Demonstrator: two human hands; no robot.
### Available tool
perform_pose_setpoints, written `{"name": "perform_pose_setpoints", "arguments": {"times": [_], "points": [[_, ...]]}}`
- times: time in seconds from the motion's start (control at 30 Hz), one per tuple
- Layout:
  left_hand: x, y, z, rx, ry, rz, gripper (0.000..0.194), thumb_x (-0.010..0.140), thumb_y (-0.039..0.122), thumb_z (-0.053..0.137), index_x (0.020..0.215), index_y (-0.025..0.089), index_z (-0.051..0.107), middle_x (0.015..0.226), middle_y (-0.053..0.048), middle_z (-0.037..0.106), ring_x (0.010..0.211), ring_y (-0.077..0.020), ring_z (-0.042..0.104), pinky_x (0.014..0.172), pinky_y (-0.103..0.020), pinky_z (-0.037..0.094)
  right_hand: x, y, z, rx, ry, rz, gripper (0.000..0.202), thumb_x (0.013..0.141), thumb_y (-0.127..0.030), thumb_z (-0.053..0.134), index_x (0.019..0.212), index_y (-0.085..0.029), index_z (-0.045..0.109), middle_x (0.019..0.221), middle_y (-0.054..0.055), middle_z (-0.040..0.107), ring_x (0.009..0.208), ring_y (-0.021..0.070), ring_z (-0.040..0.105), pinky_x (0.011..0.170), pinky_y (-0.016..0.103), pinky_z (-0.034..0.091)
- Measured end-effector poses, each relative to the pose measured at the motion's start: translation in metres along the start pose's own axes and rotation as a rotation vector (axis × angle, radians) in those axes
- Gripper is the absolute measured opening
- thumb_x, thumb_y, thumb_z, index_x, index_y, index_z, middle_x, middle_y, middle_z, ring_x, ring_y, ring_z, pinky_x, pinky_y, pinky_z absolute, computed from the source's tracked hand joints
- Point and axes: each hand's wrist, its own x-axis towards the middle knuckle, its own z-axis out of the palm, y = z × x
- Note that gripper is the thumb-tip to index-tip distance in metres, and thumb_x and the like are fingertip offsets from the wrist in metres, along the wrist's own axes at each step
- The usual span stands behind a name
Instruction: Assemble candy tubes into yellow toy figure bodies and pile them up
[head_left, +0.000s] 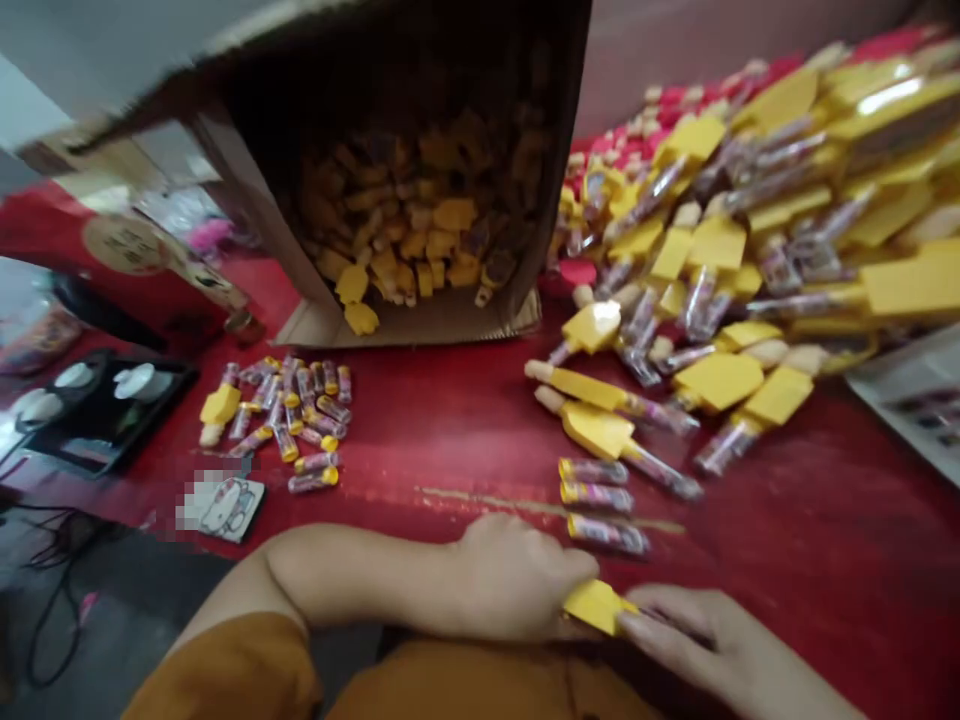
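My left hand (514, 580) is closed around one end of a flat yellow piece (596, 606) near the table's front edge. My right hand (701, 635) pinches the other end, where a dark slim tube, partly hidden by the fingers, meets the yellow piece. Just beyond the hands, three small clear tubes with yellow caps (607, 533) lie side by side on the red tabletop (442, 430). Behind them is a large heap of yellow pieces with pale knobbed ends and clear tubes (712, 245), some blurred at the right.
An open cardboard box (420, 335) on its side holds many yellow pieces. Left of centre lie several loose capped tubes (289, 400) with a single yellow piece (220, 405). A cartoon-printed square item (232, 508) and a black tray with white cups (97, 465) sit farther left.
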Motion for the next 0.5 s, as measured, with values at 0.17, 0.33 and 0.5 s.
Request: {"name": "perform_pose_setpoints", "arguments": {"times": [0.17, 0.33, 0.5], "points": [[0.029, -0.044, -0.033, 0.015, 0.501, -0.005, 0.041, 0.075, 0.040, 0.054, 0.111, 0.021, 0.047, 0.100, -0.007, 0.062, 0.088, -0.0208, 0.059, 0.074, -0.032, 0.049, 0.006, -0.005, -0.052, -0.332, 0.468, -0.092, 0.034, 0.081, -0.051, 0.038, 0.093, -0.026, 0.058, 0.094, 0.004, 0.062, 0.087, 0.0219, 0.060, 0.074, 0.032, 0.052], [0.066, -0.139, -0.078, 0.019, 0.879, -0.551, 0.047, 0.078, 0.036, 0.053, 0.118, 0.016, 0.040, 0.122, -0.013, 0.046, 0.116, -0.0229, 0.041, 0.097, -0.033, 0.035, 0.018, -0.006, -0.109, -0.687, 0.995, -0.157, 0.041, 0.085, -0.046, 0.032, 0.099, -0.013, 0.052, 0.096, 0.013, 0.060, 0.088, 0.0262, 0.058, 0.074, 0.041, 0.049], [0.109, -0.195, -0.099, -0.004, 0.890, -0.683, 0.043, 0.080, 0.031, 0.050, 0.117, 0.010, 0.042, 0.121, -0.020, 0.042, 0.109, -0.0300, 0.046, 0.090, -0.038, 0.040, 0.051, 0.005, -0.123, -0.654, 0.880, -0.144, 0.036, 0.089, -0.038, 0.028, 0.089, -0.012, 0.052, 0.082, 0.010, 0.062, 0.074, 0.0191, 0.060, 0.064, 0.032, 0.050]]}}
